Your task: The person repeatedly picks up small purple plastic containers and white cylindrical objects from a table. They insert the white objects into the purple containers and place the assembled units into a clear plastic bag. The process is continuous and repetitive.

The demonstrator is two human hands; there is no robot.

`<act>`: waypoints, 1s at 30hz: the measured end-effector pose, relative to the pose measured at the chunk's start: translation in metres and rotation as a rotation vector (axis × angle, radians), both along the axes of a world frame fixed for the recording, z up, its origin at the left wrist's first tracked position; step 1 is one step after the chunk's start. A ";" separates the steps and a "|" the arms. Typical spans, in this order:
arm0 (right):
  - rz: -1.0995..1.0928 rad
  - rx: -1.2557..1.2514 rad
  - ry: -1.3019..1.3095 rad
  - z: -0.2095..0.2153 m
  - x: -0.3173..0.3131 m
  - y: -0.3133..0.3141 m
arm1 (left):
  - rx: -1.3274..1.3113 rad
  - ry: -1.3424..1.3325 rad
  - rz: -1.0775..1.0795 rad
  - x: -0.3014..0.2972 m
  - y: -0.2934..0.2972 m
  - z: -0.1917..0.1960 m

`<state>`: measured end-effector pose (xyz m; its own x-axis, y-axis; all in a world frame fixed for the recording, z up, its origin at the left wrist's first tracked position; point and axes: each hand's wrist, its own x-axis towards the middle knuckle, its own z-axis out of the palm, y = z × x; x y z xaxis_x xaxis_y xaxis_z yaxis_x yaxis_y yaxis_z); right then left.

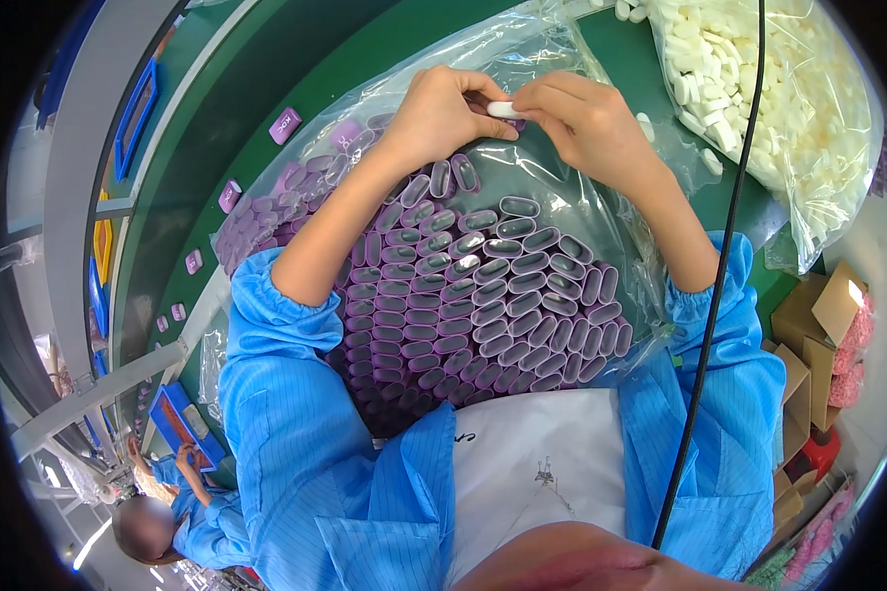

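Note:
Both of my hands meet above a clear plastic bag [552,163]. My left hand [434,113] has its thumb and fingers closed around a small purple piece [518,125], mostly hidden by the fingers. A white oblong plastic piece [503,110] lies between the two hands, against that purple piece. The fingertips of my right hand [586,123] pinch the white piece's right end. Below my hands, many oval purple plastic cases [493,286] stand packed side by side on the bag, their hollow ends up.
A clear bag of white oblong pieces [729,89] lies at the far right, a few loose beside it. Single purple pieces [285,125] sit along the green surface [256,177] at left. A black cable [724,246] hangs across the right. Cardboard boxes [808,335] stand at right; a co-worker [202,522] works lower left.

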<state>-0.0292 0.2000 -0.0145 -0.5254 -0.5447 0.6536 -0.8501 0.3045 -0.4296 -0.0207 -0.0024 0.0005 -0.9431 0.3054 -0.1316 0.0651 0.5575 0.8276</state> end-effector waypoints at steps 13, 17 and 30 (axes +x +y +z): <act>-0.070 -0.030 0.021 -0.008 0.006 -0.007 | -0.017 0.032 -0.021 0.000 -0.002 -0.002; -0.088 -0.047 -0.072 -0.005 0.009 -0.009 | -0.027 0.043 -0.011 0.002 -0.001 0.001; -0.084 -0.081 -0.202 -0.007 0.013 -0.011 | 0.013 0.062 -0.006 0.005 0.000 0.000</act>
<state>-0.0159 0.1890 -0.0213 -0.6917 -0.4435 0.5700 -0.7172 0.3285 -0.6146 -0.0152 -0.0023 0.0003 -0.9476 0.3120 -0.0686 0.1198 0.5462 0.8290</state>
